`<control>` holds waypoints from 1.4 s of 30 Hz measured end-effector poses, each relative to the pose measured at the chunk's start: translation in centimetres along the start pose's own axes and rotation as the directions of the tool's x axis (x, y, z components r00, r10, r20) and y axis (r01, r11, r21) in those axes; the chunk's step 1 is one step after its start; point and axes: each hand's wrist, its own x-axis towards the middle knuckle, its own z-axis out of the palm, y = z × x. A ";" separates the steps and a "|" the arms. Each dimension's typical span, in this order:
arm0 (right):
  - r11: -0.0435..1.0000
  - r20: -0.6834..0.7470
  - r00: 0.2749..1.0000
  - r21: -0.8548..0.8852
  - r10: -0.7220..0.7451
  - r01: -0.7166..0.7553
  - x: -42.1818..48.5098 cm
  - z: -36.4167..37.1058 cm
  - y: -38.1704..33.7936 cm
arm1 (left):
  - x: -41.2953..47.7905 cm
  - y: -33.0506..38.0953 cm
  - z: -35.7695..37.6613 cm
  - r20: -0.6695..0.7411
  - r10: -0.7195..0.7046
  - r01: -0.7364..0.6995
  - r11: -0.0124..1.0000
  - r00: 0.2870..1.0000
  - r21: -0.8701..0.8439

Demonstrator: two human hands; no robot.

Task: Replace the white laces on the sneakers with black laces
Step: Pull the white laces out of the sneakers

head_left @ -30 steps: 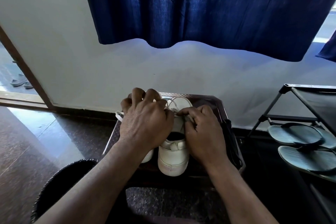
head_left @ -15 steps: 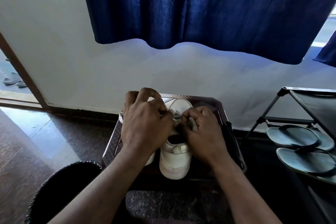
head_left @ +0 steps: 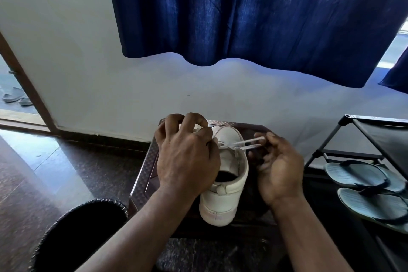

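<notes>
Centre frame, left hand (head_left: pixel 187 157) clamps the sneaker (head_left: pixel 223 201) on the worktop (head_left: pixel 141 183); right hand (head_left: pixel 279 170) pinches its white lace (head_left: pixel 247 142) taut.

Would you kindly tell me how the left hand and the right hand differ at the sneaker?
The left hand lies knuckles-up over the sneaker, fingers curled; the right hand is beside it, palm turned inward. The right hand pinches the white lace, stretched sideways; what the left hand grips is hidden. Both work at the same sneaker.
</notes>
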 end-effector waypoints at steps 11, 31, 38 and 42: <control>0.328 0.438 0.890 -0.828 -0.129 0.455 0.6 -0.1 1.4 | -0.1 0.1 0.0 -0.018 0.016 -0.016 1.000 1.000 0.003; 0.439 0.373 0.856 -0.742 -0.359 0.507 0.4 -0.9 0.3 | -0.3 0.1 0.4 -0.079 0.045 -0.046 0.999 0.996 -0.012; 0.106 0.568 0.761 -0.776 -0.313 0.622 0.0 -0.6 1.4 | -0.3 0.1 0.2 -0.077 0.045 -0.046 0.999 0.996 -0.014; 0.721 0.232 0.857 -0.466 -0.461 0.514 -0.1 -0.1 0.8 | -0.3 0.1 0.1 -0.062 0.045 -0.047 0.999 0.997 -0.024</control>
